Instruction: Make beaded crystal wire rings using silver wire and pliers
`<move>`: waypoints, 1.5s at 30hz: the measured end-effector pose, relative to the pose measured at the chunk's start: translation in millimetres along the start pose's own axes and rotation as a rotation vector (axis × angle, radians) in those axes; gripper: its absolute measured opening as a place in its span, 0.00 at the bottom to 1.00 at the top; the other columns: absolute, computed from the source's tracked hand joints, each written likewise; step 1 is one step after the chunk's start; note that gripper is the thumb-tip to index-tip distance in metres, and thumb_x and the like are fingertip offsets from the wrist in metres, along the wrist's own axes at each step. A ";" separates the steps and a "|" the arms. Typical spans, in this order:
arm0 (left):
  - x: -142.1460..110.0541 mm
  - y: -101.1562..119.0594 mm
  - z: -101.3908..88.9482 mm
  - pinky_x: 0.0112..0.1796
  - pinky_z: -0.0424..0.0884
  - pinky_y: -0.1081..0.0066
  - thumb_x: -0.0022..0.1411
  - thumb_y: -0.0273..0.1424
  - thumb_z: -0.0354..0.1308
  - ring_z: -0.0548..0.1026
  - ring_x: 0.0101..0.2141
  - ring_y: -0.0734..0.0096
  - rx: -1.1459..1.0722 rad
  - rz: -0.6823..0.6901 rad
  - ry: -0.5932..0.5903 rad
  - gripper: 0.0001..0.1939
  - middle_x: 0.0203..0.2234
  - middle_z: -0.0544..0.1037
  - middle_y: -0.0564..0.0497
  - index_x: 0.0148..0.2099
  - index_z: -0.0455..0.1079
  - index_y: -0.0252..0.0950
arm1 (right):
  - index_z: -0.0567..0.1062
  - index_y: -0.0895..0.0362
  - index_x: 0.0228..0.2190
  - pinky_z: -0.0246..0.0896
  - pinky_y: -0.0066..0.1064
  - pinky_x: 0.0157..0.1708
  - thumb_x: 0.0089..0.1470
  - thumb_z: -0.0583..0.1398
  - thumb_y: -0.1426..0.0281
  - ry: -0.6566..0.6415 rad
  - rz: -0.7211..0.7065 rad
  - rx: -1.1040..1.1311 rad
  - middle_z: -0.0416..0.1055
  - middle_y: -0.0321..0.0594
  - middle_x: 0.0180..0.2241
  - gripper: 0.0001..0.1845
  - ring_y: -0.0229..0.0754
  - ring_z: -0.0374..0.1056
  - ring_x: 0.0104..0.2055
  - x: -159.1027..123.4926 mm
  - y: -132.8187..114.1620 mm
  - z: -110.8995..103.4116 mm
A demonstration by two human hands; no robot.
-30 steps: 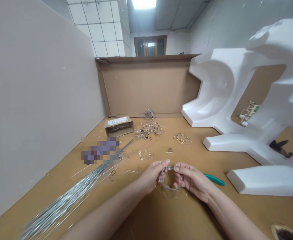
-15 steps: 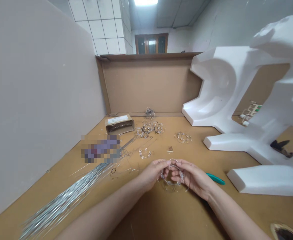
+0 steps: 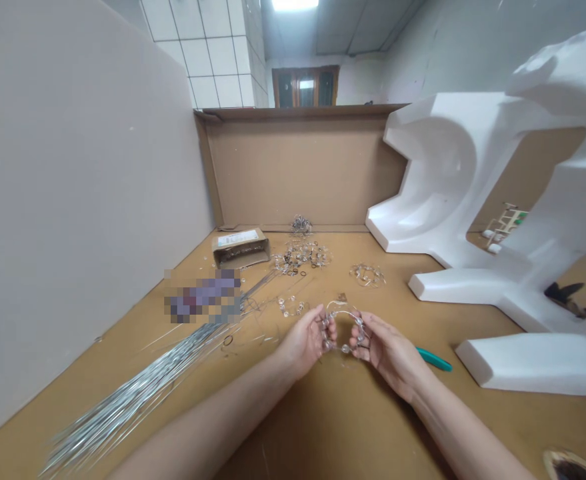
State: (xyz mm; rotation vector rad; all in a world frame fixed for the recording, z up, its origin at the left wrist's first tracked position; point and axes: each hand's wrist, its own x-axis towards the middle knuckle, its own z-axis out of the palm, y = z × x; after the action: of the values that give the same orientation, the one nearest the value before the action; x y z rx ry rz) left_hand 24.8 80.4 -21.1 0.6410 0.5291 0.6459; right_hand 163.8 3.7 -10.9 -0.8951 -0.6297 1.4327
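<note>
Between my two hands is a beaded wire ring (image 3: 345, 349), a loop of thin wire strung with clear beads. My left hand (image 3: 309, 339) grips its left side with thumb and fingers closed. On the opposite side, my right hand (image 3: 383, 343) pinches the wire and beads. The ring is held just above the brown tabletop, its wire arching over at the top. A teal-handled tool (image 3: 435, 359) lies beside my right wrist, partly hidden by it. Just beyond my left hand rests a small group of clear beads on wire (image 3: 291, 306).
Loose silvery wires (image 3: 137, 393) spread across the left. Behind them sit a small open cardboard box (image 3: 241, 249) and a pile of beaded wire pieces (image 3: 300, 257). Another beaded coil (image 3: 367, 274) lies right of centre. White foam blocks (image 3: 473, 287) line the right; a cardboard panel (image 3: 303, 167) stands behind.
My hands have moved apart, and the ring between them now looks wider and rounder, with its lower bead in plain view. Things on the table have stayed put.
</note>
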 end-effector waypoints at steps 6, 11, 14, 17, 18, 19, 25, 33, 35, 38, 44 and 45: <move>-4.5 -4.3 4.1 0.17 0.48 0.78 0.52 0.48 0.52 0.54 0.13 0.83 0.253 0.059 0.034 0.20 0.12 0.58 0.60 0.25 0.57 0.35 | 0.72 0.57 0.31 0.51 0.21 0.14 0.42 0.62 0.60 0.138 -0.027 -0.156 0.63 0.31 0.18 0.15 0.31 0.59 0.19 -3.8 2.1 9.0; -10.7 -2.4 9.2 0.15 0.42 0.78 0.52 0.53 0.47 0.51 0.12 0.84 0.389 0.134 0.061 0.25 0.12 0.57 0.60 0.25 0.58 0.34 | 0.71 0.57 0.30 0.47 0.20 0.12 0.41 0.62 0.58 0.157 -0.040 -0.190 0.60 0.28 0.17 0.17 0.29 0.56 0.17 -7.3 3.6 13.8; -11.5 -3.1 9.9 0.15 0.42 0.78 0.52 0.52 0.49 0.50 0.12 0.84 0.481 0.179 0.057 0.23 0.12 0.57 0.60 0.25 0.59 0.34 | 0.71 0.58 0.30 0.45 0.20 0.13 0.43 0.61 0.57 0.165 -0.049 -0.206 0.59 0.28 0.16 0.17 0.28 0.54 0.16 -8.8 2.7 15.1; -12.0 -6.2 10.8 0.15 0.42 0.79 0.52 0.50 0.50 0.50 0.12 0.85 0.491 0.184 0.049 0.23 0.12 0.57 0.60 0.23 0.58 0.33 | 0.70 0.59 0.26 0.43 0.20 0.12 0.45 0.59 0.55 0.159 -0.074 -0.195 0.57 0.27 0.14 0.18 0.28 0.51 0.14 -8.8 4.3 16.6; -12.4 -7.7 11.6 0.15 0.43 0.79 0.52 0.49 0.51 0.50 0.12 0.86 0.485 0.185 0.041 0.23 0.12 0.57 0.60 0.23 0.58 0.33 | 0.70 0.59 0.24 0.42 0.20 0.12 0.45 0.59 0.55 0.152 -0.081 -0.180 0.57 0.27 0.14 0.18 0.27 0.50 0.14 -8.6 5.8 17.4; -13.0 -9.3 12.7 0.15 0.43 0.79 0.52 0.49 0.51 0.50 0.12 0.86 0.468 0.180 0.031 0.23 0.11 0.56 0.60 0.22 0.57 0.33 | 0.69 0.59 0.22 0.41 0.20 0.12 0.45 0.59 0.55 0.145 -0.085 -0.161 0.56 0.27 0.13 0.18 0.27 0.49 0.14 -8.4 7.6 18.4; -16.5 -19.5 18.6 0.14 0.41 0.79 0.49 0.47 0.55 0.47 0.10 0.87 0.216 0.011 -0.094 0.25 0.08 0.52 0.62 0.18 0.49 0.35 | 0.65 0.58 0.18 0.33 0.21 0.11 0.43 0.59 0.53 0.108 -0.020 -0.063 0.49 0.24 0.09 0.21 0.26 0.40 0.11 -8.2 17.4 22.2; -5.2 -10.2 8.6 0.13 0.40 0.80 0.56 0.42 0.51 0.47 0.09 0.86 0.030 0.005 -0.012 0.22 0.08 0.52 0.61 0.19 0.49 0.35 | 0.68 0.57 0.36 0.54 0.24 0.17 0.48 0.54 0.54 0.188 -0.060 -0.175 0.69 0.37 0.26 0.21 0.34 0.63 0.22 -3.1 16.4 11.5; -2.3 -4.6 5.5 0.13 0.41 0.80 0.59 0.41 0.48 0.46 0.09 0.86 -0.029 -0.004 0.018 0.22 0.08 0.51 0.61 0.19 0.48 0.35 | 0.64 0.55 0.46 0.64 0.31 0.28 0.50 0.52 0.54 0.237 -0.224 -0.376 0.68 0.44 0.41 0.25 0.43 0.67 0.38 -2.8 17.9 9.0; 0.0 0.7 2.5 0.12 0.41 0.81 0.62 0.39 0.45 0.45 0.09 0.86 -0.128 -0.023 0.070 0.22 0.08 0.49 0.61 0.19 0.48 0.35 | 0.50 0.51 0.56 0.54 0.43 0.49 0.45 0.57 0.57 0.174 -0.514 -0.822 0.55 0.45 0.56 0.38 0.48 0.51 0.57 -6.4 20.8 8.6; -5.0 -1.6 6.7 0.11 0.41 0.82 0.63 0.37 0.41 0.45 0.09 0.85 -0.316 -0.171 -0.068 0.21 0.09 0.47 0.61 0.19 0.48 0.34 | 0.35 0.50 0.59 0.44 0.45 0.56 0.34 0.65 0.61 0.079 -0.610 -1.280 0.41 0.42 0.61 0.59 0.48 0.41 0.61 -16.0 24.4 14.4; -6.5 -2.4 8.3 0.11 0.41 0.83 0.63 0.37 0.41 0.45 0.09 0.86 -0.332 -0.205 -0.093 0.21 0.09 0.47 0.61 0.19 0.49 0.34 | 0.34 0.50 0.59 0.44 0.45 0.56 0.34 0.65 0.62 0.081 -0.612 -1.293 0.41 0.42 0.61 0.59 0.48 0.41 0.61 -16.5 24.7 14.9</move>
State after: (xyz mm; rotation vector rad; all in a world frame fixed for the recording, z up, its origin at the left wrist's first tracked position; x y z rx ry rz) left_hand 26.5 71.3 -15.4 0.2975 0.3836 0.4927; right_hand 136.5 -12.4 -20.7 -1.5213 -1.6574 0.2985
